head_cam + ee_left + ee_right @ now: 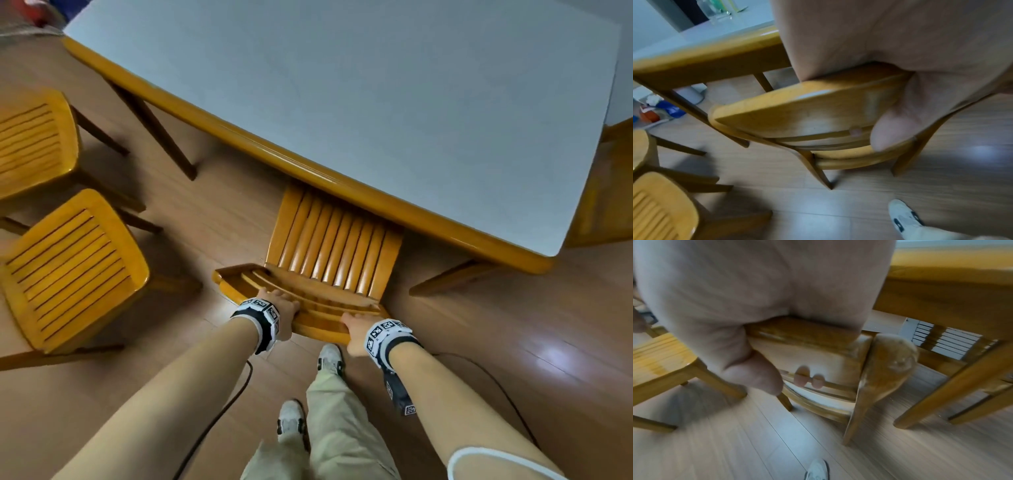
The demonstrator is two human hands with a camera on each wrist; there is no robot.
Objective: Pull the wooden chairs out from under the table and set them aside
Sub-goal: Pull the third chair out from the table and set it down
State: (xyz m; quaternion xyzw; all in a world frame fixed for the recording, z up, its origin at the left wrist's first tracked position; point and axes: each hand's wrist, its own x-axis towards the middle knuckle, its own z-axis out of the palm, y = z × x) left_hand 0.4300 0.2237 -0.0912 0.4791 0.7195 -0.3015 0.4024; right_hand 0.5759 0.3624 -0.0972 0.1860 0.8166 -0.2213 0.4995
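A honey-yellow wooden chair (pixel 329 253) with a ribbed, slatted seat sits at centre frame. The table (pixel 239 137) has a pale grey-blue top edged in the same glossy yellow wood. At left, two more yellow chairs (pixel 68 270) show dark-lined slats. The floor (pixel 513 325) is brown wood plank. Wristbands (pixel 260 313) carry black-and-white square patterns; trousers (pixel 342 428) are beige.

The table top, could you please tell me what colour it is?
Pale grey-white, framed by a honey-yellow wooden edge; the table top shows best in the head view.
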